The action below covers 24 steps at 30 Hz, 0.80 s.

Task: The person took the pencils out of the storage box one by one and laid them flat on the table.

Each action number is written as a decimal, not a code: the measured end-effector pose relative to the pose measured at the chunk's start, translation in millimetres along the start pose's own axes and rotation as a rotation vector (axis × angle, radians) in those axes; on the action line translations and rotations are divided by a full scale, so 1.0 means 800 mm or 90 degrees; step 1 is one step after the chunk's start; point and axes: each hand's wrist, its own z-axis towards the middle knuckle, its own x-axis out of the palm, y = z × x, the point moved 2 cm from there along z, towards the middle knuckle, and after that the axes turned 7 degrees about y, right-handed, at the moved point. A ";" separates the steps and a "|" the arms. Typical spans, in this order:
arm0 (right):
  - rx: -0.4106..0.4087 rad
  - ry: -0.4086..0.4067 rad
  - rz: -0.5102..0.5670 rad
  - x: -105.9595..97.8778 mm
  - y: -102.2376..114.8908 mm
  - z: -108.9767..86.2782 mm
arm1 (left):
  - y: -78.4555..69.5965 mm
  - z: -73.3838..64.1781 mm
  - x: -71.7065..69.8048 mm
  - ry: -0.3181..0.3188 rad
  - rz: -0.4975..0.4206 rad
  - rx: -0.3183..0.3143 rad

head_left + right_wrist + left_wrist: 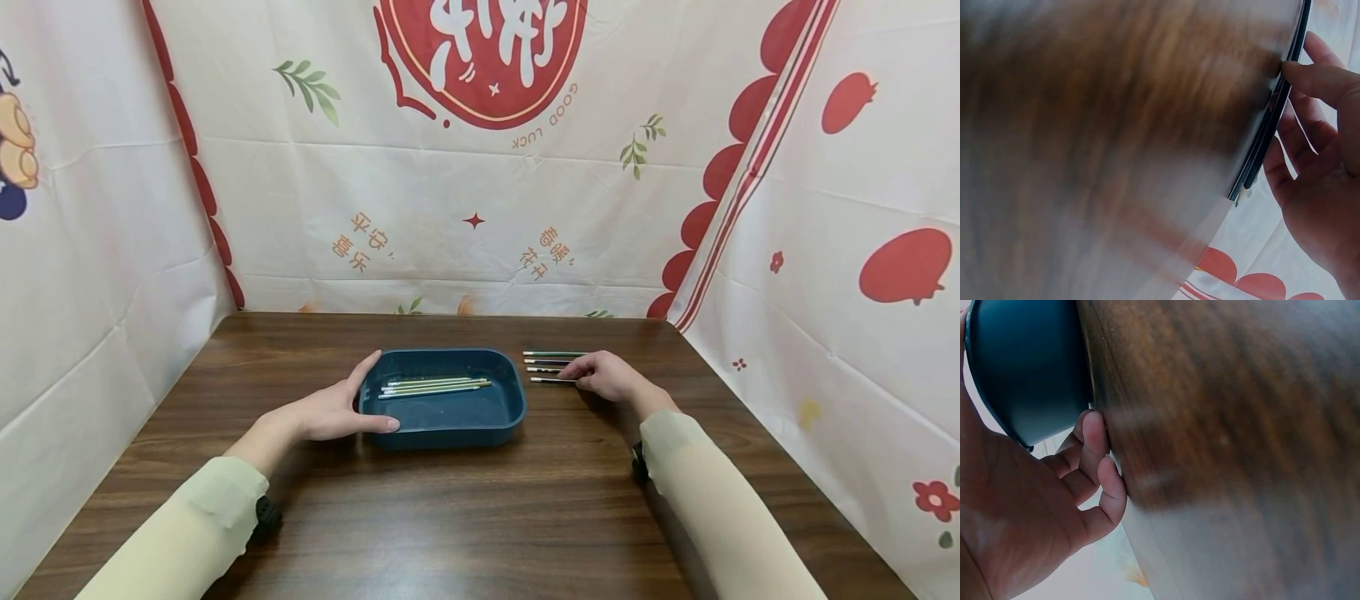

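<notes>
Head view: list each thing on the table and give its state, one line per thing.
tray: upright on the table, holding several pencils, steadied at its left end.
pencils in the tray: lying flat, side by side.
pencils on the table: four in a row right of the tray.
left hand: fingers straight, resting against the tray.
right hand: fingertips on the nearest loose pencil.

A dark brown wooden worktop (pixel 465 517) fills the lower part of the head view. White cloth hangs like walls on three sides of it. The back cloth (pixel 465 208) has a big red round picture (pixel 483 58) with white signs, green leaves and a small red star. The right cloth (pixel 862 250) shows red fruit and little flowers. The light is soft and even.
</notes>
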 end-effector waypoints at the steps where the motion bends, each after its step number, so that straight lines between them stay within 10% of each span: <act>1: 0.004 -0.001 -0.002 0.000 0.000 0.001 | 0.000 0.000 0.000 0.000 0.000 0.000; 24: 0.030 -0.005 -0.020 0.001 0.000 0.011 | -0.002 -0.002 -0.001 0.004 -0.004 -0.002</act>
